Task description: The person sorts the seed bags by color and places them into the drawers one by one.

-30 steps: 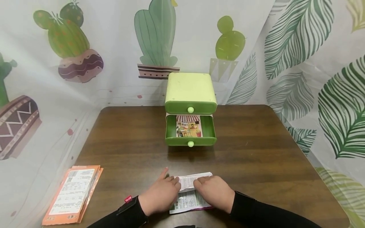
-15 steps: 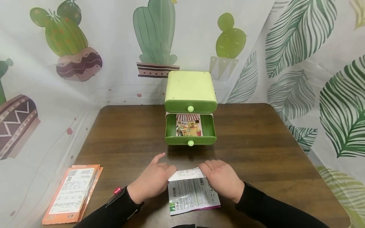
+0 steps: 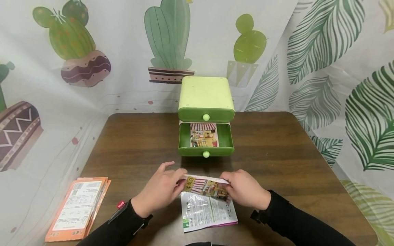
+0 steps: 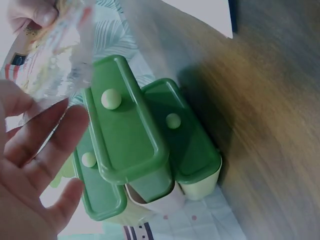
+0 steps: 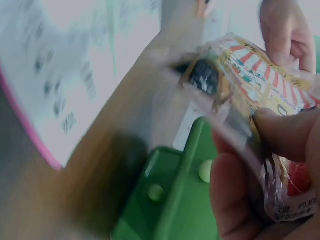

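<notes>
Picture packet [image 3: 207, 189]: glossy and crinkled, showing a red-and-white striped awning over a brown-toned shop front; a yellow block with dark characters sits towards the left-hand end, and its film catches the light.
Where it is: held up between the two hands, tilted, above a white packet [image 3: 209, 213] with a pink edge lying on the worktop [image 3: 138, 147].
Left grip: the left hand [image 3: 163, 187] pinches one end, other fingers spread loosely.
Right grip: the right hand [image 3: 246, 190] clasps the opposite end between thumb and curled fingers.
Green drawer box [image 3: 205, 92]: beyond the hands, lower drawer [image 3: 192, 152] pulled out, a shop-picture card [image 3: 204, 136] inside.
Orange packets [image 3: 50, 235]: stacked at the worktop's left side.
</notes>
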Demonstrator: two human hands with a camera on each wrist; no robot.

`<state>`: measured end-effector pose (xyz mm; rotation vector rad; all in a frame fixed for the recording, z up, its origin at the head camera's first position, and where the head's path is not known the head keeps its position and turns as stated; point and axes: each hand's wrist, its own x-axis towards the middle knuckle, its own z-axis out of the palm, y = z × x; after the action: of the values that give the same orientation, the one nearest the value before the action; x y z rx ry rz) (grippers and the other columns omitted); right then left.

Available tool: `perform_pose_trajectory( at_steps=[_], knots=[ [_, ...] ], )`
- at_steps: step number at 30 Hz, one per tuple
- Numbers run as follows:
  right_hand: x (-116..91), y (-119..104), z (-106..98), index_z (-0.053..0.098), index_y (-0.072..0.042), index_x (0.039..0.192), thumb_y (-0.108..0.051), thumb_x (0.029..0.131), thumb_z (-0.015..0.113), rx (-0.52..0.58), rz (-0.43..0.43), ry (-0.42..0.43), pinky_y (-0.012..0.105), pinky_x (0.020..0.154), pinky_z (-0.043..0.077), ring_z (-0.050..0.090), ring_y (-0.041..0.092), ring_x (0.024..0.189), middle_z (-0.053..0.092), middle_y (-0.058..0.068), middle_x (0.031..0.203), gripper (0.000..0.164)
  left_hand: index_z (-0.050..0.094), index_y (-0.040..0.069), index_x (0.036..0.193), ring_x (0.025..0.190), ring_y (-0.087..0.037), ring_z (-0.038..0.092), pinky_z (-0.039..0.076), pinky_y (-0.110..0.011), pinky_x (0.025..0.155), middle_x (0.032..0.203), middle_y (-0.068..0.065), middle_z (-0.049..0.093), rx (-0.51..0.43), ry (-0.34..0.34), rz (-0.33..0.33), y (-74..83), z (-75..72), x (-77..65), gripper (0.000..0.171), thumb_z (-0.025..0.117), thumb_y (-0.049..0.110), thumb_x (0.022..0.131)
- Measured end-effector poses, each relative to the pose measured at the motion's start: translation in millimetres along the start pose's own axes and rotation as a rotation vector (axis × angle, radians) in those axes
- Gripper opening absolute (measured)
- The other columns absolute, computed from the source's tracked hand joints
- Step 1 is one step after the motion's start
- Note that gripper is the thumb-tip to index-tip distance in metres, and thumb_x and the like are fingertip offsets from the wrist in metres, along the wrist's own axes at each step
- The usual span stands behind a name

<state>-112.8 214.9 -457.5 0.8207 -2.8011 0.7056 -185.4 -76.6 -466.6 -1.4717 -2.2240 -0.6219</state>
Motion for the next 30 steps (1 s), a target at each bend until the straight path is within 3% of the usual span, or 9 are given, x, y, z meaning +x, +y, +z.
perform_pose_trajectory(
  at_steps=[3, 8, 12, 15, 19, 22, 26, 28, 30],
  knots=[
    [1, -1, -3, 0.064, -0.022, 0.089, -0.016, 0.096, 0.069, 0.175, 0.125, -0.098, 0.022, 0.053, 0.036, 0.039, -0.001, 0.053, 0.049, -0.016, 0.065, 0.01, 0.051, -0.002, 0.136, 0.094, -0.022, 0.065, 0.041, -0.053, 0.098, 0.105, -0.01, 0.068, 0.003, 0.09, 0.003, 0.0, -3.0, 0.6, 0.048, 0.06, 0.019, 0.094],
    [1, -1, -5, 0.067, -0.018, 0.097, -0.022, 0.099, 0.064, 0.418, 0.29, -0.191, 0.024, 0.052, 0.043, 0.052, 0.006, 0.055, 0.058, -0.011, 0.069, 0.005, 0.041, -0.004, 0.146, 0.13, -0.042, 0.043, 0.034, -0.059, 0.103, 0.143, -0.027, 0.044, 0.019, 0.183, 0.085, 1.2, -4.8, 2.5, 0.065, 0.049, 0.037, 0.096],
    [2, -1, -5, 0.068, -0.007, 0.106, -0.022, 0.1, 0.062, 0.637, 0.376, -0.204, 0.032, 0.057, 0.055, 0.068, 0.018, 0.067, 0.069, -0.002, 0.079, 0.017, 0.039, 0.004, 0.15, 0.142, -0.042, 0.028, 0.021, -0.062, 0.109, 0.156, -0.025, 0.03, 0.065, 0.08, 0.186, 6.7, -3.3, 0.9, 0.074, 0.056, 0.044, 0.09],
    [4, -3, -4, 0.067, -0.001, 0.111, -0.02, 0.101, 0.061, 0.788, 0.406, -0.216, 0.034, 0.056, 0.056, 0.07, 0.023, 0.07, 0.072, 0.006, 0.082, 0.022, 0.037, 0.009, 0.154, 0.145, -0.034, 0.026, 0.016, -0.062, 0.112, 0.158, -0.018, 0.031, 0.11, -0.027, 0.208, 10.9, -0.8, -1.4, 0.08, 0.067, 0.04, 0.086],
    [6, -10, -2, 0.066, 0.001, 0.109, -0.019, 0.101, 0.06, 0.919, 0.407, -0.271, 0.027, 0.05, 0.052, 0.069, 0.02, 0.066, 0.072, 0.011, 0.081, 0.022, 0.045, 0.01, 0.15, 0.14, -0.026, 0.04, 0.019, -0.061, 0.112, 0.149, -0.01, 0.048, 0.172, -0.017, 0.201, 11.6, 2.6, -0.9, 0.063, 0.067, 0.029, 0.093],
    [5, -16, -2, 0.066, -0.001, 0.105, -0.02, 0.101, 0.061, 0.913, 0.385, -0.313, 0.023, 0.045, 0.047, 0.065, 0.015, 0.059, 0.072, 0.009, 0.078, 0.021, 0.06, 0.009, 0.137, 0.128, -0.024, 0.054, 0.027, -0.061, 0.109, 0.134, -0.007, 0.062, 0.217, 0.075, 0.255, 9.6, 3.0, 2.1, 0.036, 0.049, 0.02, 0.104],
    [3, -24, -6, 0.062, -0.007, 0.113, -0.027, 0.1, 0.063, 0.776, 0.319, -0.306, 0.027, 0.047, 0.05, 0.065, 0.015, 0.058, 0.072, 0.003, 0.08, 0.024, 0.07, 0.009, 0.113, 0.111, -0.024, 0.065, 0.036, -0.06, 0.103, 0.116, -0.006, 0.071, 0.248, 0.176, 0.359, 7.5, 0.1, 8.2, 0.032, 0.04, 0.017, 0.106],
    [1, -27, -11, 0.056, -0.01, 0.128, -0.035, 0.099, 0.064, 0.634, 0.264, -0.254, 0.031, 0.058, 0.055, 0.068, 0.012, 0.071, 0.071, -0.002, 0.094, 0.039, 0.07, 0.008, 0.107, 0.103, -0.024, 0.068, 0.039, -0.058, 0.101, 0.109, -0.005, 0.073, 0.241, 0.203, 0.385, 6.8, -1.9, 11.0, 0.028, 0.043, 0.016, 0.104],
    [-1, -31, -18, 0.047, -0.013, 0.142, -0.043, 0.099, 0.061, 0.442, 0.172, -0.168, 0.039, 0.081, 0.055, 0.067, 0.013, 0.099, 0.067, -0.001, 0.117, 0.055, 0.07, 0.008, 0.103, 0.097, -0.023, 0.069, 0.04, -0.058, 0.101, 0.103, -0.004, 0.074, 0.22, 0.215, 0.384, 6.1, -4.0, 13.3, 0.025, 0.045, 0.014, 0.102]
  ],
)
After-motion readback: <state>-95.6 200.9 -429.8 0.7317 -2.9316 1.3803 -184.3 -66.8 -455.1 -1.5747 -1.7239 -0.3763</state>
